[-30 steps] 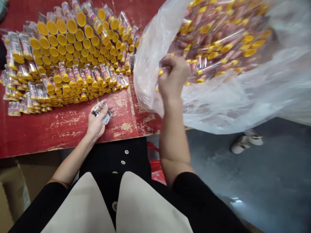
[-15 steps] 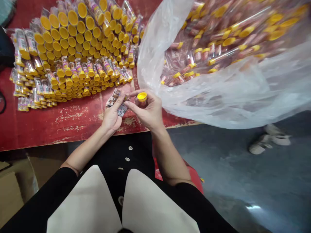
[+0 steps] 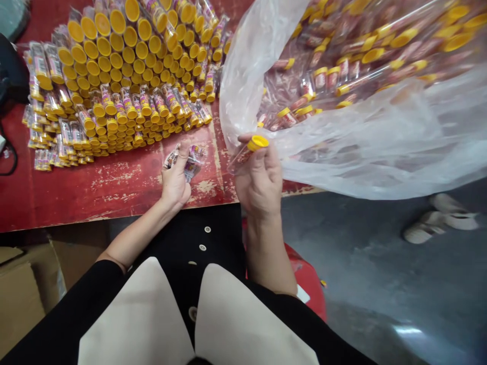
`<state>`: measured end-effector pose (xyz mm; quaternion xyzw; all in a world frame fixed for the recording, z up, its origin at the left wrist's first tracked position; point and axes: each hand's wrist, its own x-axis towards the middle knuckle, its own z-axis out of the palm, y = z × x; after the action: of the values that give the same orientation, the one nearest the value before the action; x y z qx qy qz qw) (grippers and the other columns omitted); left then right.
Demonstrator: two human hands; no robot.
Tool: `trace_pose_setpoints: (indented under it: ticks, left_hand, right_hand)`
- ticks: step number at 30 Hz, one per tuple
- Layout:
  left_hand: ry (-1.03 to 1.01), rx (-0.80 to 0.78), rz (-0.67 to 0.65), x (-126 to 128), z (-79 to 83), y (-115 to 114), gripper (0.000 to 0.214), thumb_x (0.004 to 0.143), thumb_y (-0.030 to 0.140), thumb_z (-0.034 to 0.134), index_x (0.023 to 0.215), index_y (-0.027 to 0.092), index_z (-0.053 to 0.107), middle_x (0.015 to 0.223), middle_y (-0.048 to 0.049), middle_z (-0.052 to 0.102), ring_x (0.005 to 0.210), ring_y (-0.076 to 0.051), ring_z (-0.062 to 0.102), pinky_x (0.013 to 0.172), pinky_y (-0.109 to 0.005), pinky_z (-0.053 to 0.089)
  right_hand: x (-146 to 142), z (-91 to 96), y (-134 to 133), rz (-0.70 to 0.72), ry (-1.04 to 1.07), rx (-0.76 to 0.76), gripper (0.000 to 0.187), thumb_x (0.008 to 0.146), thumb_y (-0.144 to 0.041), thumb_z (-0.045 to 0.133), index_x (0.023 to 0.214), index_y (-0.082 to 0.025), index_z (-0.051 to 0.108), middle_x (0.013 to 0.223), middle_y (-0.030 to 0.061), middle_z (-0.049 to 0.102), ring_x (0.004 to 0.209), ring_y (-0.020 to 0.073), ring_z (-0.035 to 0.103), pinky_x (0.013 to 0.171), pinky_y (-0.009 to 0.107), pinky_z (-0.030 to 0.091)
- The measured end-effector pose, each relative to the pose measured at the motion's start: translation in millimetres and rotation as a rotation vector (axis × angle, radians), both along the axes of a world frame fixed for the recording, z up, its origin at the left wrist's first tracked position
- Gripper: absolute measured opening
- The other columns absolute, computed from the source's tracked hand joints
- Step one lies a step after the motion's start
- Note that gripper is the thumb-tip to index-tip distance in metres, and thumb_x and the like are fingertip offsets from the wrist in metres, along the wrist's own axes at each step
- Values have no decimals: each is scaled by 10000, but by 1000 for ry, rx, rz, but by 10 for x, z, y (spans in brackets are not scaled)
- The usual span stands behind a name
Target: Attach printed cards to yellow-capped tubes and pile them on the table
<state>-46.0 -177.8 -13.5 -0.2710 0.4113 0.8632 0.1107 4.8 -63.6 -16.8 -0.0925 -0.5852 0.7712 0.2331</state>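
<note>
Over the red table (image 3: 125,197), my left hand (image 3: 175,185) pinches several printed clear plastic wrappers (image 3: 195,159) under its thumb. To its right and apart from it, my right hand (image 3: 262,182) is closed around a clear plastic tube (image 3: 240,157) with a yellow cap. The tube lies tilted, cap end up and to the right, close to the edge of a large plastic bag (image 3: 243,101). What is inside the tube I cannot make out. Part of my right fingers is hidden behind it.
Wrapped yellow-capped tubes (image 3: 125,71) are stacked at the back left. Many loose yellow-capped tubes (image 3: 327,78) fill the large bag at right. A red stool (image 3: 304,279) is beneath me, cardboard boxes (image 3: 23,294) stand lower left, and shoes (image 3: 437,223) lie on the floor.
My right hand has moved right, away from my left hand, carrying the capped tube, which now shows more from the side. My left hand still holds the wrappers in nearly the same place.
</note>
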Motion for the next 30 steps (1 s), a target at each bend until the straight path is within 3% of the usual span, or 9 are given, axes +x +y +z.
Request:
trace_pose_setpoints:
  ticks: [2, 6, 11, 19, 21, 24, 26, 28, 30]
  left_hand:
    - [0, 16, -21, 21, 6, 10, 386, 605, 385, 924, 771, 153, 665, 723, 43, 683, 666, -76, 655, 747, -217, 544]
    - [-23, 49, -82, 62, 57, 15, 388, 614, 367, 923, 754, 150, 634, 697, 57, 670, 598, -56, 623, 695, -197, 545]
    - [-126, 77, -222, 84, 127, -17, 398, 658, 411, 895, 728, 152, 601, 654, 55, 653, 547, -51, 605, 642, -186, 546]
    - [81, 4, -175, 141, 39, -18, 435, 533, 380, 952, 768, 151, 667, 697, 52, 669, 576, -59, 607, 602, -191, 534]
    - [92, -22, -169, 136, 27, -27, 431, 527, 369, 954, 778, 152, 679, 726, 45, 682, 598, -65, 615, 609, -201, 536]
    - [107, -66, -150, 151, 12, -21, 422, 535, 374, 951, 759, 155, 669, 708, 51, 669, 588, -59, 604, 632, -206, 541]
    - [121, -74, -156, 179, 1, -9, 415, 555, 391, 941, 752, 153, 663, 701, 52, 663, 588, -55, 602, 642, -201, 539]
    - [108, -49, -177, 203, -9, -5, 414, 572, 403, 934, 748, 148, 659, 684, 51, 653, 571, -50, 586, 622, -192, 530]
    - [68, -17, -183, 212, -14, -16, 415, 581, 401, 932, 727, 144, 641, 639, 58, 624, 536, -43, 555, 594, -184, 519]
  right_hand:
    - [57, 67, -28, 17, 35, 11, 327, 909, -565, 597, 1125, -323, 636, 1029, 17, 616, 928, 143, 638, 929, 340, 571]
    - [71, 55, -118, -22, 113, -31, 302, 870, -497, 690, 1122, -341, 632, 948, -1, 572, 746, 107, 603, 727, 282, 594]
    - [106, -79, -146, -151, 90, 183, 305, 930, -457, 615, 1207, -337, 575, 1039, 40, 621, 795, 145, 650, 701, 313, 602]
    - [264, -50, -102, -331, 27, 178, 262, 900, -383, 672, 1142, -318, 594, 985, 23, 606, 768, 138, 633, 651, 297, 572]
    - [282, -40, -39, -278, -15, 145, 231, 905, -415, 651, 1096, -293, 608, 955, 17, 595, 742, 126, 607, 639, 279, 545]
    - [259, -30, 14, -29, -145, 80, 262, 910, -487, 611, 1031, -255, 625, 834, -5, 568, 633, 96, 519, 566, 241, 470]
    - [218, -23, -5, 77, -235, 126, 278, 881, -483, 661, 979, -225, 639, 786, -18, 551, 597, 76, 454, 552, 224, 426]
    - [181, -22, -40, 89, -268, 191, 277, 849, -460, 717, 892, -200, 633, 750, -27, 531, 590, 64, 417, 556, 216, 403]
    - [170, -25, -54, 59, -253, 149, 298, 866, -483, 694, 831, -201, 602, 706, -37, 482, 564, 62, 385, 535, 218, 382]
